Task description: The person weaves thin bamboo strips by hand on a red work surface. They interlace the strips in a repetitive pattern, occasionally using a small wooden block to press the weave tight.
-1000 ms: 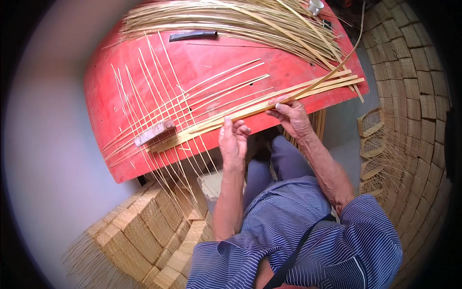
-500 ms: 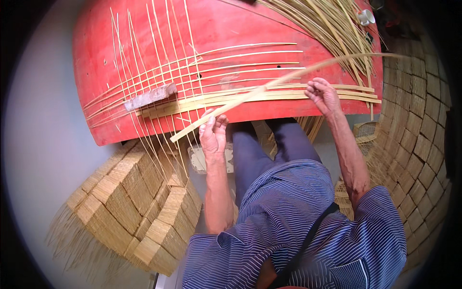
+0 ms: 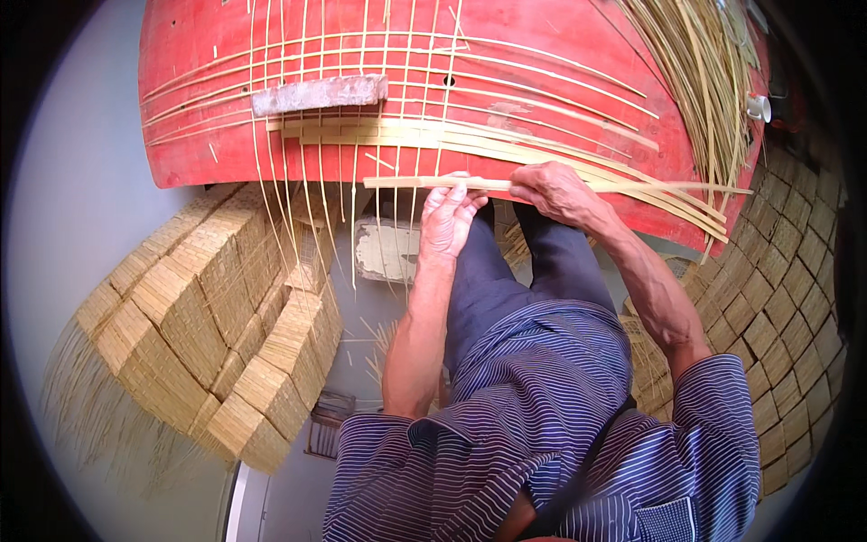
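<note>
A long pale bamboo strip (image 3: 390, 182) lies crosswise between my two hands, just over the near edge of the red table (image 3: 578, 45). My left hand (image 3: 442, 221) pinches it near its left end between thumb and fingers. Farther right, my right hand (image 3: 555, 191) is closed around the same strip, palm down. Beyond it, several flat strips (image 3: 424, 137) lie stacked along the table's near side. Thin strips (image 3: 366, 41) cross in an open lattice, held down by a whitish brick-like block (image 3: 321, 95). Some lattice ends hang over the table edge.
A thick bundle of strips (image 3: 686, 81) lies at the far right, with a white mug (image 3: 759, 109) beside it. Woven block-shaped stacks (image 3: 208, 307) stand at the left. More woven stacks (image 3: 777, 298) line the right. A worn pale stool (image 3: 384, 248) stands beneath the hanging ends.
The strip has swung from a slant to nearly level. My right hand has come left and closed on it. The view has shifted, too.
</note>
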Available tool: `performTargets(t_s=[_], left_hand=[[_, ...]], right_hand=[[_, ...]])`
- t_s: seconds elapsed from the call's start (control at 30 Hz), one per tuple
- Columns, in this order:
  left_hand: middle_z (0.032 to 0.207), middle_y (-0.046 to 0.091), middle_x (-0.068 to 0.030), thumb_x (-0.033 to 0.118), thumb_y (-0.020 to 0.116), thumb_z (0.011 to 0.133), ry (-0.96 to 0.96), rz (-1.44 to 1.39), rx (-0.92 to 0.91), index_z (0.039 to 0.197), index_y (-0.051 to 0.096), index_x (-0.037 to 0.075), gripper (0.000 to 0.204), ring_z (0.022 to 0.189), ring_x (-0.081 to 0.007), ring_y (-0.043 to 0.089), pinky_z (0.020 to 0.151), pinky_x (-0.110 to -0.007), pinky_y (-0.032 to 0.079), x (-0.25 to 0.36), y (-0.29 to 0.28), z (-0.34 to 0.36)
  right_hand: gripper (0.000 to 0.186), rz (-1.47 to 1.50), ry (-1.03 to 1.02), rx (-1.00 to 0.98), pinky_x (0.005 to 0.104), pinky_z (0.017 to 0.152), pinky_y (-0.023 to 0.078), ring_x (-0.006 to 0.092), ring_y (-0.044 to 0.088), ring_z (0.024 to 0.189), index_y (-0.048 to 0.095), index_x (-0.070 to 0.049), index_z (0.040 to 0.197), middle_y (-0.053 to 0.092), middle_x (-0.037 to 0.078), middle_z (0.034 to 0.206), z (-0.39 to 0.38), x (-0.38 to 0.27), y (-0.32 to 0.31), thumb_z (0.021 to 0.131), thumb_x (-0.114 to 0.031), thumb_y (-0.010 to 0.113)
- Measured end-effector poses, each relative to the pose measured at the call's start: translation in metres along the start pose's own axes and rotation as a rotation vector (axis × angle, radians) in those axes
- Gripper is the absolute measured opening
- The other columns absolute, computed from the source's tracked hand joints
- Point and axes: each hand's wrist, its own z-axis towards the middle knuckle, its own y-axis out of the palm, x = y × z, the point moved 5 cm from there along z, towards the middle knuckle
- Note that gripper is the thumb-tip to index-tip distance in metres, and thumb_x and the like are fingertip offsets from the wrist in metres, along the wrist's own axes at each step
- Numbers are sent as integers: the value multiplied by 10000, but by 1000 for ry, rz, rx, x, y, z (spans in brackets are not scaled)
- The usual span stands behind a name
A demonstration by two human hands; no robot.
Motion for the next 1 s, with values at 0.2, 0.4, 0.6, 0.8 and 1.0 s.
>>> performTargets(t_s=[0.2, 0.4, 0.6, 0.8, 1.0], left_hand=[[999, 701, -164, 256, 654, 961, 122, 487, 563, 1228, 561, 7, 377, 887, -277, 698, 780, -388, 571, 29, -82, -21], [1043, 680, -258, 93, 654, 870, 442, 1713, 563, 1138, 600, -44, 306, 973, -386, 672, 863, -442, 531, 57, -102, -21], [955, 717, -208, 265, 681, 875, 107, 1619, 598, 1163, 620, -34, 419, 907, -324, 697, 833, -398, 540, 46, -120, 8], [837, 693, -80, 306, 684, 890, -113, 1374, 513, 1097, 651, 28, 348, 732, -150, 673, 653, -297, 539, 49, -145, 11], [985, 695, -160, 263, 506, 1028, -145, 834, 547, 1160, 563, -11, 309, 785, -230, 703, 685, -323, 580, 56, -126, -12]], right_hand=[[154, 73, 193, -114, 464, 683, 499, 391, 643, 766, 702, -35, 888, 671, 194, 789, -1, 47, 26, 875, -171, 631], [146, 146, 322, -199, 446, 611, 480, 365, 619, 627, 705, -7, 852, 623, 206, 676, -9, 84, 42, 855, -147, 660], [251, 328, 424, -270, 318, 447, 418, 128, 512, 475, 628, 11, 780, 541, 46, 580, -13, 101, 67, 942, -178, 594], [324, 437, 397, -220, 358, 476, 414, 145, 481, 466, 566, 23, 697, 479, 65, 520, -7, 94, 79, 932, -190, 630], [301, 389, 444, -206, 422, 549, 452, 270, 596, 555, 674, 41, 828, 556, 178, 586, 1, 97, 96, 926, -241, 639]])
